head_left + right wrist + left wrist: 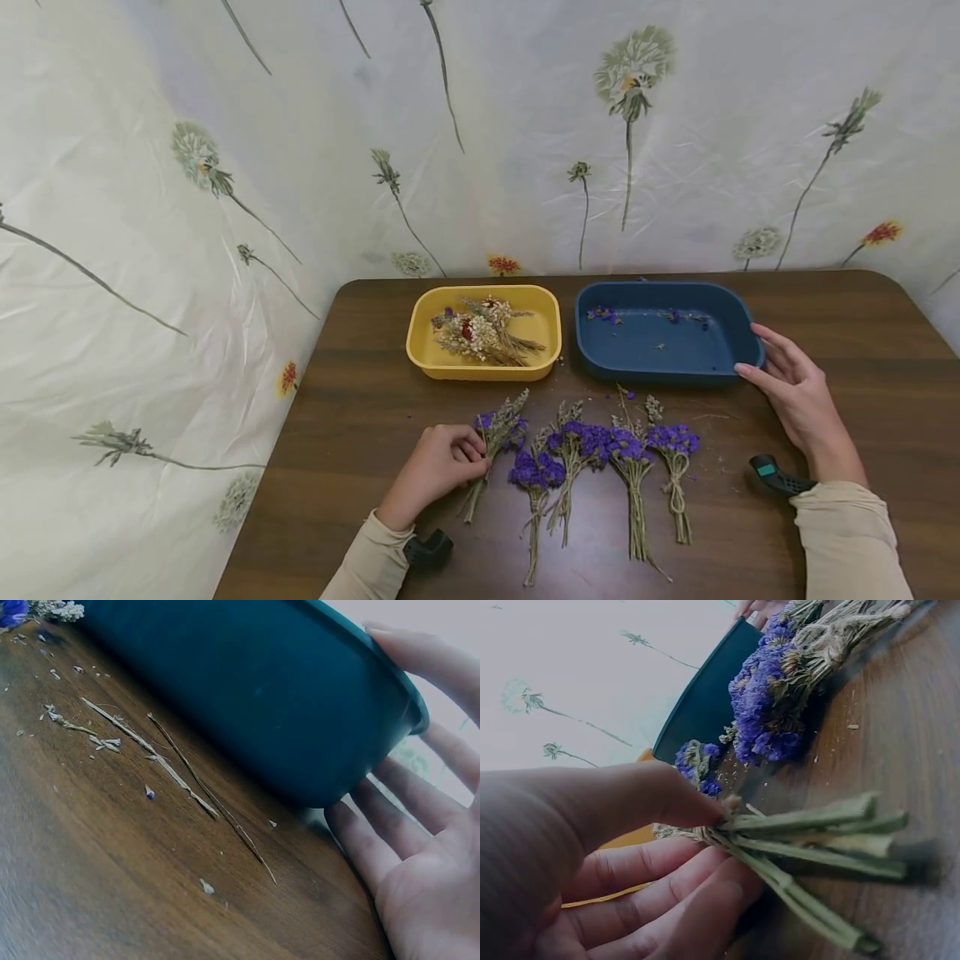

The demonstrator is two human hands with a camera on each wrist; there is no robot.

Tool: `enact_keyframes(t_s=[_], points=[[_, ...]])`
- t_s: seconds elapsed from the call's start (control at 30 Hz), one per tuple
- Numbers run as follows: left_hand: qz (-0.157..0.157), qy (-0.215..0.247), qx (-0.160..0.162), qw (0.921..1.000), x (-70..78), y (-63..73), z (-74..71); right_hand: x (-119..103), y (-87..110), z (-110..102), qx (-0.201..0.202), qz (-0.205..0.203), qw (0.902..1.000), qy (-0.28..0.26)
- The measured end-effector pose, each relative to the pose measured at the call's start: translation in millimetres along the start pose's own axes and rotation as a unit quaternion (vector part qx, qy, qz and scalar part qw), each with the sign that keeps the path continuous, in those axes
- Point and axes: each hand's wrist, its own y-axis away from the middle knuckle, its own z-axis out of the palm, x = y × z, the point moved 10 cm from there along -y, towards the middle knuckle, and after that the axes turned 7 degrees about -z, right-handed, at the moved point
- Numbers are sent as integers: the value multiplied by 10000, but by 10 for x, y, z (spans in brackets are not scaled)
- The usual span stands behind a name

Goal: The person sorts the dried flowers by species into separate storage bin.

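My left hand (pixel 442 467) pinches the tied stems of the leftmost dried flower bunch (pixel 506 421) between thumb and fingers. In the left wrist view, its cut stem ends (pixel 817 847) point away from the hand, just over the wood. To its right lie several purple dried flower bunches bound with twine, among them one bunch (pixel 536 473) and the rightmost bunch (pixel 675 446). At the blue tray's (pixel 660 375) right end, my right hand (pixel 798 396) grips the corner, with the thumb on the rim and the fingers spread along the end wall. Loose purple bits lie in this tray.
A yellow tray (pixel 480 372) holding white-and-red dried bunches (pixel 480 333) stands left of the blue one. Thin loose stems (pixel 157 757) and crumbs lie on the brown table (pixel 360 400) before the blue tray. A flower-printed curtain (pixel 510 167) hangs behind.
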Motion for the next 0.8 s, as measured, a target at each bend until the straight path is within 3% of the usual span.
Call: enact_keyframes(t_s=[0.23, 0.8], points=[[90, -137, 41, 9999, 10, -10, -19, 6, 2, -13, 22, -13, 10000, -27], [146, 440, -162, 9988, -14, -19, -36, 12, 3, -8, 37, -19, 10000, -18]])
